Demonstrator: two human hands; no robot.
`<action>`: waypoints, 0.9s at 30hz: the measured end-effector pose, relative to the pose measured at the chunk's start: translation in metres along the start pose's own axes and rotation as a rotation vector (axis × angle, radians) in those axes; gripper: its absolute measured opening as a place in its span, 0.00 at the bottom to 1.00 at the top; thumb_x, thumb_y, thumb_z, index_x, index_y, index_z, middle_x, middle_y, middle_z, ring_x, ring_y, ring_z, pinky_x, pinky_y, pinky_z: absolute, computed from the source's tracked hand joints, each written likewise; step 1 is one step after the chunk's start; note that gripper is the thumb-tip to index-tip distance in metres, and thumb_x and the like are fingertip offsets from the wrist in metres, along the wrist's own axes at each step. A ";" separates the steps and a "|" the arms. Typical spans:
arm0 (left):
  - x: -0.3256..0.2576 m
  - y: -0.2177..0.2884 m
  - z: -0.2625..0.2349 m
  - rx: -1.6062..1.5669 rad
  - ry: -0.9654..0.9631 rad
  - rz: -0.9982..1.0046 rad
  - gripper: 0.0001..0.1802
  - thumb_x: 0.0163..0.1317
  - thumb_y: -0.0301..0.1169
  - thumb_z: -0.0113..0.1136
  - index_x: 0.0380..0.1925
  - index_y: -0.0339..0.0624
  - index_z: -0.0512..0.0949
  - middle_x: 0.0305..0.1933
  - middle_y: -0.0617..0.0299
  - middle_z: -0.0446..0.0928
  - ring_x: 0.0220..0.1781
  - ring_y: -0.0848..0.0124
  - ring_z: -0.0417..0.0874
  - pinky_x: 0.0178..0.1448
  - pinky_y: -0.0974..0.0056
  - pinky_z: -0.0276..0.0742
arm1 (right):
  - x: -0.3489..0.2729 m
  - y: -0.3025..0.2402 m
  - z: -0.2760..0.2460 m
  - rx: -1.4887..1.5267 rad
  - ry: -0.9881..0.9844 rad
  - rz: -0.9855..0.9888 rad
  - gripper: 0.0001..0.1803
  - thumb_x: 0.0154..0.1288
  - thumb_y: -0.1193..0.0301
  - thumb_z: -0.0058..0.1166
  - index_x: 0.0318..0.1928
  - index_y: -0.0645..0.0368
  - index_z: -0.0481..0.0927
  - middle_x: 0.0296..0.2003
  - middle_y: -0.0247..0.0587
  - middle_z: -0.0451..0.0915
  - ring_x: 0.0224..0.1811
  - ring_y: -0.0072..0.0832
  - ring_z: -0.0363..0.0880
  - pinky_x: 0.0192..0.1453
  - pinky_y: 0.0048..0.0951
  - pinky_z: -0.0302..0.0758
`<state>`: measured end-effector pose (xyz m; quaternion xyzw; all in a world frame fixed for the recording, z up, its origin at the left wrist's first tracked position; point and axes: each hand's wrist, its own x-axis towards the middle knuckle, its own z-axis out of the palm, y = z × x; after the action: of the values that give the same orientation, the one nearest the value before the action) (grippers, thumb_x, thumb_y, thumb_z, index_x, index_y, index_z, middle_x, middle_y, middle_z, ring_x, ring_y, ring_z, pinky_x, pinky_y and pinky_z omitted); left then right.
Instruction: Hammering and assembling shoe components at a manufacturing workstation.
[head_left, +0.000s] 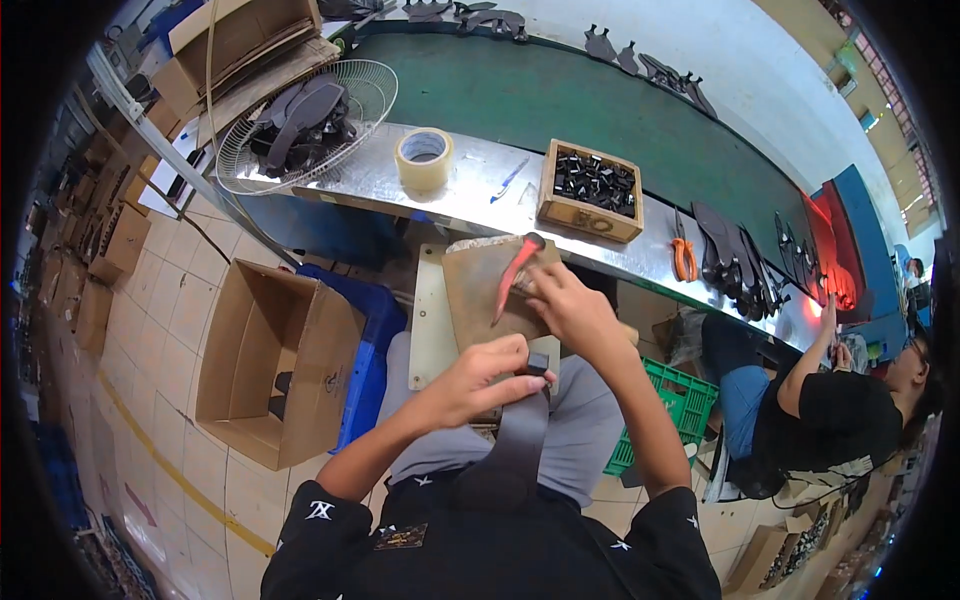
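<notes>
My left hand (482, 378) is closed around the end of a dark, wide strap (518, 440), with a small black block-like fitting (537, 364) at its tip beside my thumb. The strap hangs down toward my lap. My right hand (572, 308) grips a hammer (515, 272) close to its head. The head is red, with a dark round face at one end and a long thin taper at the other; a bit of wooden handle shows past my wrist. Under the hammer lies a worn brown pad (470, 290) on a pale board (430, 330) in front of me.
Along the metal bench edge (465, 215) are a tape roll (423, 160), a pen (510, 180), a wooden box (592, 190) of small black parts, and orange-handled pliers (684, 258). A wire basket (307, 125) holds dark pieces. An open carton (270, 365) is left; a co-worker (840, 415) sits right.
</notes>
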<state>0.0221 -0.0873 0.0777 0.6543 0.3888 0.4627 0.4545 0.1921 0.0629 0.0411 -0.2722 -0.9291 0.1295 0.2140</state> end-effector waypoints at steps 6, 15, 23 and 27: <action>-0.025 0.039 0.022 -0.526 0.007 -0.331 0.15 0.73 0.35 0.52 0.40 0.31 0.79 0.38 0.57 0.73 0.46 0.68 0.76 0.55 0.63 0.68 | -0.024 -0.045 -0.025 0.590 0.014 -0.014 0.24 0.70 0.56 0.55 0.56 0.62 0.78 0.60 0.51 0.75 0.56 0.38 0.76 0.60 0.38 0.70; -0.030 0.054 0.042 -0.817 -0.250 -0.605 0.19 0.77 0.39 0.45 0.44 0.33 0.78 0.49 0.54 0.80 0.53 0.68 0.79 0.62 0.66 0.71 | -0.087 -0.115 -0.028 1.631 -0.004 0.341 0.31 0.69 0.37 0.46 0.33 0.56 0.72 0.37 0.41 0.74 0.45 0.35 0.72 0.57 0.40 0.70; -0.027 0.059 0.050 -0.870 -0.332 -0.544 0.21 0.78 0.40 0.43 0.42 0.35 0.80 0.46 0.59 0.79 0.55 0.70 0.76 0.65 0.65 0.66 | -0.101 -0.122 -0.034 1.667 0.057 0.328 0.33 0.68 0.33 0.43 0.32 0.53 0.72 0.35 0.37 0.73 0.43 0.34 0.70 0.55 0.41 0.68; -0.027 0.059 0.058 -0.935 -0.330 -0.550 0.20 0.78 0.41 0.43 0.42 0.35 0.79 0.46 0.59 0.78 0.55 0.70 0.76 0.65 0.65 0.66 | -0.103 -0.122 -0.036 1.631 0.089 0.313 0.34 0.67 0.32 0.42 0.32 0.53 0.73 0.35 0.36 0.73 0.43 0.35 0.70 0.55 0.40 0.67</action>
<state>0.0753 -0.1424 0.1184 0.3218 0.2227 0.3419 0.8544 0.2326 -0.0902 0.0819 -0.1625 -0.4859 0.7795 0.3603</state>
